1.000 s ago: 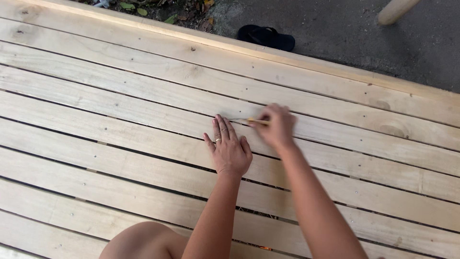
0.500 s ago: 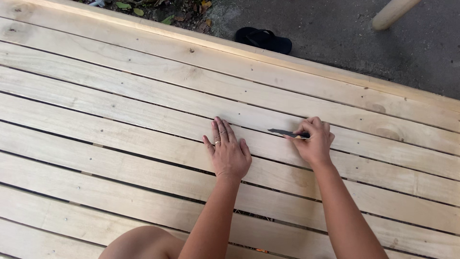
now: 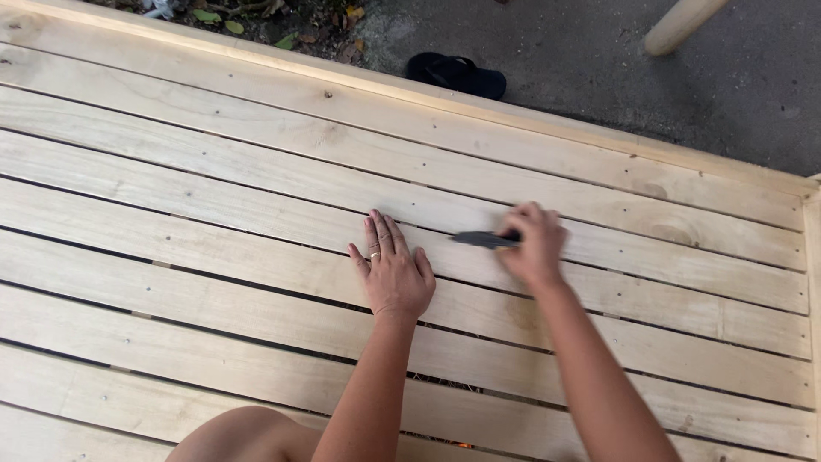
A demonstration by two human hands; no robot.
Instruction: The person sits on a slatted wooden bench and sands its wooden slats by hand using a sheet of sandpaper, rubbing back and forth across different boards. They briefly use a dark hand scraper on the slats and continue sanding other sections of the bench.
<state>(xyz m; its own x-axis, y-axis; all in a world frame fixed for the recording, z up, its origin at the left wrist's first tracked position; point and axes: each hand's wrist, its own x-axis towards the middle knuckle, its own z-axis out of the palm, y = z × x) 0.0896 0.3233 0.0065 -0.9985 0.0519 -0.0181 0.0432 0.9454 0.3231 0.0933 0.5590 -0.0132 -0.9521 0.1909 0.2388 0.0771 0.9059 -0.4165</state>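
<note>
My left hand (image 3: 393, 269) lies flat, fingers together, on a pale wooden plank (image 3: 214, 214) of a slatted platform; a ring shows on one finger. To its right, my right hand (image 3: 537, 244) is blurred by motion and grips a thin dark sheet (image 3: 481, 239), perhaps sandpaper. The sheet sticks out leftward from the fingers, pressed against the plank one row beyond my left hand. The two hands are about a hand's width apart.
The platform's far edge (image 3: 513, 111) runs diagonally, with grey ground (image 3: 599, 85) beyond it. A black sandal (image 3: 457, 74) lies there, near dry leaves (image 3: 256, 17), and a pale round post (image 3: 684, 21) stands at top right. My bare knee (image 3: 244, 436) is at the bottom.
My right hand slid right along the plank away from my left hand, then came back slightly left, with the sheet in it. My left hand stayed flat in place.
</note>
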